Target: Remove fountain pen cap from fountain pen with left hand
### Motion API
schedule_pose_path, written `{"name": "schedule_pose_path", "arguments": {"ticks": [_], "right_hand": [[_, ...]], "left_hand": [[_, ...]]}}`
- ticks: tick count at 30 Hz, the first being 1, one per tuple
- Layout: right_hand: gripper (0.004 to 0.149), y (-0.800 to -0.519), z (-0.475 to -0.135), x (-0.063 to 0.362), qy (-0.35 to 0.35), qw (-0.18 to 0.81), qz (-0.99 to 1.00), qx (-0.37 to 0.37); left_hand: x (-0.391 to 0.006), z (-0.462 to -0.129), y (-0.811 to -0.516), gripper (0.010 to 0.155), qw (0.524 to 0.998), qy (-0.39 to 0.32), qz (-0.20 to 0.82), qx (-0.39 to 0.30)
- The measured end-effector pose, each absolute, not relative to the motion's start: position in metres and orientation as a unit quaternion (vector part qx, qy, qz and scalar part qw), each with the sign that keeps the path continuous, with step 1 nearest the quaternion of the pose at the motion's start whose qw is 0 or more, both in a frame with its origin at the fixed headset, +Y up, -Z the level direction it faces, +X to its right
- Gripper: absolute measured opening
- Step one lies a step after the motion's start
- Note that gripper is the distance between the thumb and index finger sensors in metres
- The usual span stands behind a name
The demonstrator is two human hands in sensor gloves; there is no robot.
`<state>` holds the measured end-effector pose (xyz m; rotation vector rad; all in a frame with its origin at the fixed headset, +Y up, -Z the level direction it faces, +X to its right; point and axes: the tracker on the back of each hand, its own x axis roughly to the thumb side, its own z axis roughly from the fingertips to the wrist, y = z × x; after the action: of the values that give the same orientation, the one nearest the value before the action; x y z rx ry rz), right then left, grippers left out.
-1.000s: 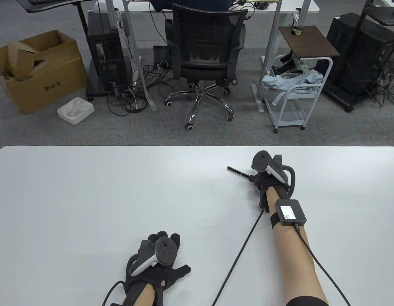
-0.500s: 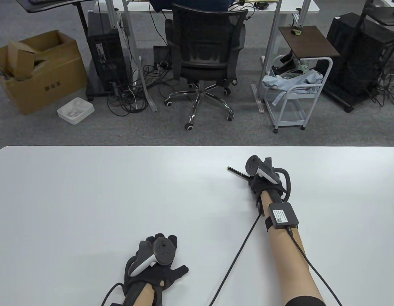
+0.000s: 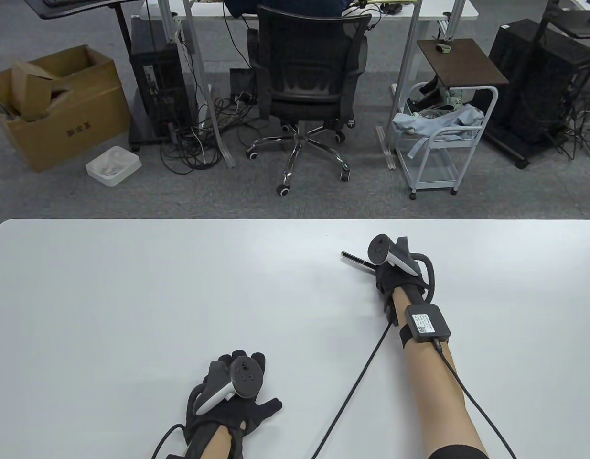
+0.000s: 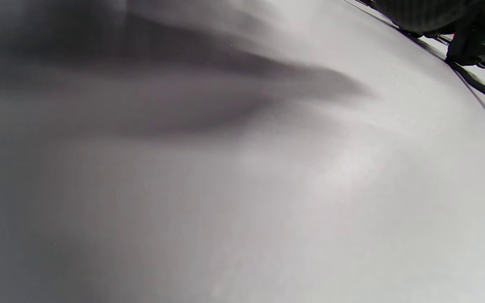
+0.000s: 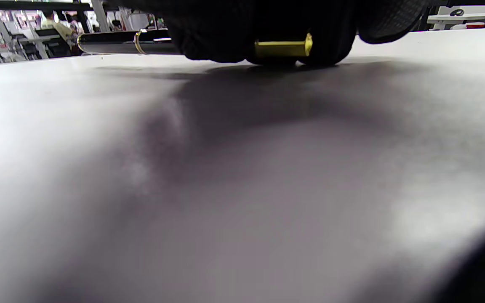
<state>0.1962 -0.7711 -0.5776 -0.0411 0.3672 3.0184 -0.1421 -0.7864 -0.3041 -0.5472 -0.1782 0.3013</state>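
Black, gold-trimmed fountain pen [image 3: 354, 260] lies gripped under the gloved right hand [image 3: 395, 275]; the left hand [image 3: 237, 404] rests flat, fingers spread, holding nothing, well apart near the white table's [image 3: 132, 287] front edge.

Fountain pen [image 3: 356, 260] mostly hidden under right hand [image 3: 395, 277] in table view, only dark end poking out upper left of glove; cap seam too small to tell
Right wrist view: fingers [image 5: 225, 29] cut off by top edge, covering pen middle
Left wrist view: blurred table [image 4: 267, 202], left hand out of frame
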Motion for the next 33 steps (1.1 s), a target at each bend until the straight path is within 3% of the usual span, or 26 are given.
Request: {"name": "schedule_pose_path", "arguments": {"ticks": [8, 19, 24, 33], "right_hand": [[0.047, -0.746, -0.563, 0.191, 0.046, 0.04, 0.998, 0.019], [0.047, -0.682, -0.527, 0.174, 0.001, 0.01, 0.998, 0.056], [0.047, -0.646, -0.5, 0.167, -0.025, 0.008, 0.997, 0.07], [0.047, -0.613, -0.434, 0.156, -0.05, 0.0, 0.993, 0.111]], "left_hand": [[-0.143, -0.303, -0.781, 0.094, 0.951, -0.086, 0.15, -0.257], [-0.138, -0.299, -0.772, 0.094, 0.953, -0.1, 0.14, -0.249], [-0.139, -0.299, -0.769, 0.094, 0.953, -0.098, 0.141, -0.249], [-0.136, -0.296, -0.76, 0.094, 0.955, -0.104, 0.145, -0.238]]}}
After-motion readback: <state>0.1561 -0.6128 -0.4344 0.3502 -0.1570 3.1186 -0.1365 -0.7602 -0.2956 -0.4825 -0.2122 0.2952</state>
